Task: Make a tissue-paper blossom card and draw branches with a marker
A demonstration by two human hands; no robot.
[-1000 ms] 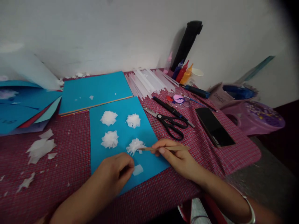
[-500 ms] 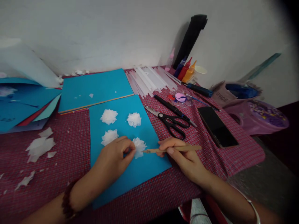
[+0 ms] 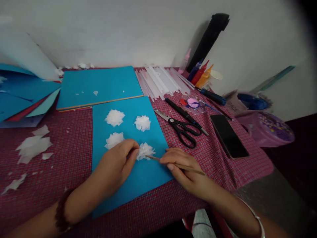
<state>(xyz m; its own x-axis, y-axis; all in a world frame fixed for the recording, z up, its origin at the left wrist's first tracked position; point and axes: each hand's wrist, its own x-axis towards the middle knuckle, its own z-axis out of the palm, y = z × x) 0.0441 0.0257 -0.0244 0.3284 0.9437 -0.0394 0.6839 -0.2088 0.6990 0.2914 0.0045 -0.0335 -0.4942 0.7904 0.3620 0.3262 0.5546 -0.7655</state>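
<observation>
A blue card sheet (image 3: 151,175) lies on the red checked tablecloth with several white tissue tufts on it. My left hand (image 3: 116,165) rests on the sheet, fingers pinched against the left side of the nearest white tuft (image 3: 145,151). My right hand (image 3: 183,168) grips a thin wooden stick (image 3: 193,169) like a pen, its tip touching the right side of that same tuft. Three other tufts, the upper left one (image 3: 115,117), the upper right one (image 3: 142,123) and the lower left one (image 3: 113,139), sit farther back on the sheet.
Black scissors (image 3: 180,127), a black pen (image 3: 182,112), a dark phone (image 3: 229,136), glue bottles (image 3: 201,74) and white paper strips (image 3: 163,82) lie to the right. A second blue sheet (image 3: 99,86) lies behind. White paper scraps (image 3: 33,147) are at the left. A purple tub (image 3: 269,127) stands at far right.
My left hand moved from the small white paper piece at the sheet's front up to the nearest tuft; that piece no longer shows. The stick tip stayed at the tuft.
</observation>
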